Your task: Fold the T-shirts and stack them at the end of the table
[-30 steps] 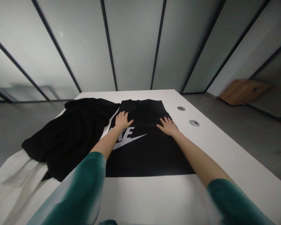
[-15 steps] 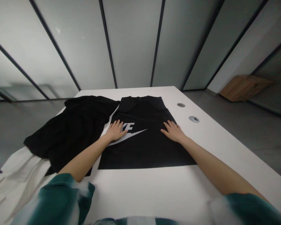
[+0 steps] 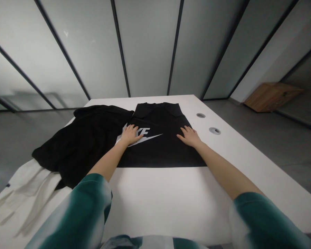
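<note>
A black T-shirt (image 3: 160,148) with a white logo lies flat on the white table (image 3: 171,197), its sleeves folded in. My left hand (image 3: 130,135) rests flat on the shirt's left side, over part of the logo, fingers spread. My right hand (image 3: 189,136) lies flat on the shirt's right side near its edge, fingers spread too. Neither hand holds anything.
A crumpled black garment (image 3: 85,138) lies left of the shirt, and a white garment (image 3: 26,186) sits at the table's near left. Two round cable ports (image 3: 214,130) are set in the table on the right. A wooden box (image 3: 272,95) stands on the floor at far right.
Both hands slid from the shirt's upper chest down toward me along its front. The shirt now lies farther from me on the table.
</note>
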`<action>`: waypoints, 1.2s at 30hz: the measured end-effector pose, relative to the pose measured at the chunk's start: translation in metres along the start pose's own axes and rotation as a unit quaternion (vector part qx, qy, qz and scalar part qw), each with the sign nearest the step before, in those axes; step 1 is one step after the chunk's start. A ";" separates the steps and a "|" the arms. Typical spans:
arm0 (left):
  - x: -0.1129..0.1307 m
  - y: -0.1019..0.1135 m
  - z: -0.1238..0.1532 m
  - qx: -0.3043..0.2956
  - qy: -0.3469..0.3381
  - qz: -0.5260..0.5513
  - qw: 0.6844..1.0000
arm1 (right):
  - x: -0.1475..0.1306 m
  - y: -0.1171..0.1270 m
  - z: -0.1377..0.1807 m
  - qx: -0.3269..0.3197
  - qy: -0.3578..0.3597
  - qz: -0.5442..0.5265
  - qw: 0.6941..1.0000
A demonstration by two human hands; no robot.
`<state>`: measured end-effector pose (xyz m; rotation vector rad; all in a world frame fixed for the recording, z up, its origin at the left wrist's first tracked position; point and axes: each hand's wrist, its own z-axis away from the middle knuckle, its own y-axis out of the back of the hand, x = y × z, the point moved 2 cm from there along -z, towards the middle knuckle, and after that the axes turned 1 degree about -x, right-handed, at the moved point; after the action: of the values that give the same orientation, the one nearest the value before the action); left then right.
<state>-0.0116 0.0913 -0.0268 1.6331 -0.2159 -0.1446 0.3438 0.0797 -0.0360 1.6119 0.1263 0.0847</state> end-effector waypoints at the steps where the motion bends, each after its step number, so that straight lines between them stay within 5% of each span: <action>1: 0.002 0.004 0.004 0.015 0.003 -0.005 1.000 | -0.002 0.004 0.003 0.019 0.006 0.006 1.000; 10: -0.005 0.006 0.048 0.008 -0.041 0.017 0.999 | 0.005 0.001 0.040 0.066 0.060 -0.017 0.996; 17: -0.012 -0.004 0.050 0.002 -0.065 0.071 0.995 | 0.017 -0.019 0.039 0.092 0.094 -0.080 0.988; 22: -0.003 0.006 0.052 0.054 -0.074 0.052 0.994 | 0.012 -0.013 0.041 0.107 0.105 -0.065 0.987; 36: 0.004 0.000 0.060 0.014 -0.121 0.084 0.989 | 0.004 -0.010 0.048 0.091 0.099 -0.063 0.989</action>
<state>-0.0208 0.0324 -0.0316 1.6159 -0.5410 -0.2121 0.3534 0.0333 -0.0487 1.7720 0.3985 0.1390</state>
